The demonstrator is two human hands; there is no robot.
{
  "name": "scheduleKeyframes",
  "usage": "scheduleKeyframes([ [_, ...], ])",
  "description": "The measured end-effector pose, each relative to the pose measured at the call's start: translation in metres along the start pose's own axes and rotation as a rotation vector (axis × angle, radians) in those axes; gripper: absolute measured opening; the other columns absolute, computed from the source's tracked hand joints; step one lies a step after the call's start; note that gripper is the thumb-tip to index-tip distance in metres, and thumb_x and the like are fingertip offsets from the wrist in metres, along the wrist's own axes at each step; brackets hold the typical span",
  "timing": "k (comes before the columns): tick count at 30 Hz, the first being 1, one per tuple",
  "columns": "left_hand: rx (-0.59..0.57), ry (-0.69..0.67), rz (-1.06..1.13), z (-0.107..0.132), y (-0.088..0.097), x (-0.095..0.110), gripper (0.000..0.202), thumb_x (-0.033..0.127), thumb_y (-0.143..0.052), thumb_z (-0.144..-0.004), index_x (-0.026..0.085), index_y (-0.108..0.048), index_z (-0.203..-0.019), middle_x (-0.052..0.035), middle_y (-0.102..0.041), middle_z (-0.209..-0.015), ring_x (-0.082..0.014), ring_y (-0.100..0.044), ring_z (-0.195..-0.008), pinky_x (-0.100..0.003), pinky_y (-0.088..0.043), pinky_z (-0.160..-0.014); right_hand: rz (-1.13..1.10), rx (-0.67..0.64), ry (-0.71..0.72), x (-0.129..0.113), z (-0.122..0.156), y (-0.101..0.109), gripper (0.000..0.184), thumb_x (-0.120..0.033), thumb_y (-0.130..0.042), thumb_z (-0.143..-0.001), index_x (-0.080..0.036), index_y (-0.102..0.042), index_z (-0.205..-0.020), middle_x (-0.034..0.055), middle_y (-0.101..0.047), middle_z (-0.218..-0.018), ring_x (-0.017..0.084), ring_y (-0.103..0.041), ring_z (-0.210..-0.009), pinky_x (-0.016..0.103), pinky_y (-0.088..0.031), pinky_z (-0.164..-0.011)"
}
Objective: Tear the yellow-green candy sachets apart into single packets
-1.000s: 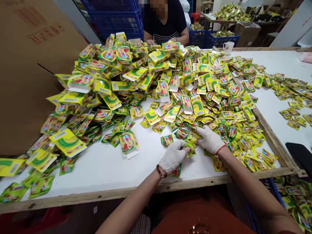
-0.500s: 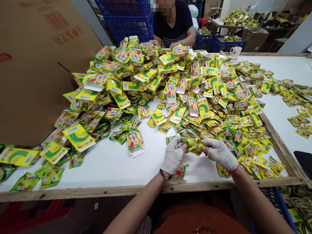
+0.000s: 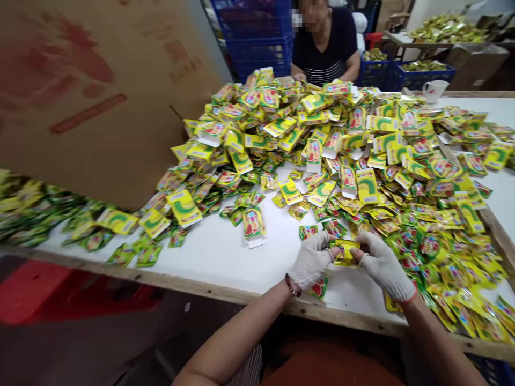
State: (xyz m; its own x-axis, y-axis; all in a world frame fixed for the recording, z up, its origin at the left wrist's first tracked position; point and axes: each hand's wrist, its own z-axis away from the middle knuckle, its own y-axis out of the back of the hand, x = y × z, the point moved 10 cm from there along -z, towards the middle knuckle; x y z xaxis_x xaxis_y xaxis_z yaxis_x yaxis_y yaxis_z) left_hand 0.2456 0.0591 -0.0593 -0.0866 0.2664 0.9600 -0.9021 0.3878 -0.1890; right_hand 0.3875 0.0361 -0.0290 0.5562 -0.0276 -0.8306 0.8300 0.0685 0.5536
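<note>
Both my hands wear white knit gloves. My left hand [image 3: 311,260] and my right hand [image 3: 382,262] pinch the two ends of a small bunch of yellow-green sachets [image 3: 345,252] just above the white table [image 3: 225,252]. A red and green sachet [image 3: 319,288] lies under my left wrist. A huge heap of yellow and green sachets and small cartons [image 3: 322,134] covers the table beyond my hands. One flat carton [image 3: 254,225] lies alone to the left of my hands.
A large brown cardboard sheet [image 3: 100,96] leans at the left. Across the heap sits another person [image 3: 325,43] in a dark top. Blue crates [image 3: 257,37] stand behind, a white cup [image 3: 434,90] at far right. The wooden table edge [image 3: 225,292] runs before me.
The view has swung left. My hands lifted sachets off the pile, drew closer to me and now hold the bunch between them.
</note>
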Motion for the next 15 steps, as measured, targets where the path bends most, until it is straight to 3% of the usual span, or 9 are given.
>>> scheduleKeyframes([
  [2,0.0,-0.017,0.019,0.0,-0.002,-0.002,0.032,0.032,-0.073,-0.073,0.013,-0.063,-0.097,-0.0059,-0.07,-0.089,-0.0163,-0.064,-0.078,-0.028,-0.053,-0.072,-0.218,0.04,-0.049,0.008,0.003,-0.005,0.032,-0.042,-0.062,-0.082,-0.02,-0.057,-0.104,0.0051,-0.062,-0.092,0.017,-0.057,-0.074,0.029,-0.049,-0.064],
  [5,-0.053,-0.083,-0.106,0.003,-0.005,0.002,0.024,0.029,-0.064,-0.08,0.014,-0.063,-0.099,-0.0063,-0.07,-0.092,-0.017,-0.064,-0.08,-0.028,-0.053,-0.072,-0.42,-0.108,-0.135,0.01,0.005,-0.032,0.058,-0.052,-0.068,-0.076,-0.018,-0.053,-0.121,0.0077,-0.066,-0.093,0.017,-0.059,-0.067,0.032,-0.052,-0.059],
  [8,-0.075,-0.244,-0.635,0.009,0.009,0.025,0.018,0.025,-0.053,-0.089,0.015,-0.065,-0.1,-0.0061,-0.07,-0.091,-0.0172,-0.064,-0.081,-0.027,-0.052,-0.074,-0.361,-0.168,-0.178,0.008,0.007,-0.041,0.051,-0.055,-0.068,-0.077,-0.016,-0.061,-0.11,0.0049,-0.065,-0.077,0.015,-0.055,-0.056,0.031,-0.05,-0.053],
  [10,-0.04,-0.371,-1.086,0.013,0.034,0.048,0.024,0.019,-0.042,-0.094,0.016,-0.065,-0.101,-0.0078,-0.069,-0.097,-0.0189,-0.063,-0.091,-0.031,-0.051,-0.086,-0.315,-0.138,-0.181,0.01,0.007,-0.037,0.049,-0.055,-0.067,-0.078,-0.016,-0.062,-0.108,0.0038,-0.063,-0.072,0.015,-0.055,-0.055,0.03,-0.049,-0.051],
  [12,0.006,-0.386,-1.221,0.013,0.079,0.067,0.032,0.01,-0.036,-0.092,0.016,-0.065,-0.105,-0.0117,-0.066,-0.111,-0.0249,-0.058,-0.111,-0.044,-0.043,-0.101,-0.293,-0.111,-0.196,0.015,0.009,-0.033,0.05,-0.055,-0.066,-0.078,-0.016,-0.062,-0.108,0.0029,-0.062,-0.069,0.015,-0.054,-0.055,0.028,-0.047,-0.049],
  [15,0.081,-0.38,-1.584,0.011,0.144,0.084,0.038,0.006,-0.052,-0.082,0.021,-0.063,-0.116,-0.0141,-0.054,-0.137,-0.035,-0.041,-0.134,-0.065,-0.024,-0.109,-0.293,-0.083,-0.203,0.022,0.01,-0.03,0.046,-0.057,-0.064,-0.081,-0.016,-0.062,-0.102,0.0026,-0.061,-0.07,0.015,-0.056,-0.057,0.026,-0.045,-0.048],
])
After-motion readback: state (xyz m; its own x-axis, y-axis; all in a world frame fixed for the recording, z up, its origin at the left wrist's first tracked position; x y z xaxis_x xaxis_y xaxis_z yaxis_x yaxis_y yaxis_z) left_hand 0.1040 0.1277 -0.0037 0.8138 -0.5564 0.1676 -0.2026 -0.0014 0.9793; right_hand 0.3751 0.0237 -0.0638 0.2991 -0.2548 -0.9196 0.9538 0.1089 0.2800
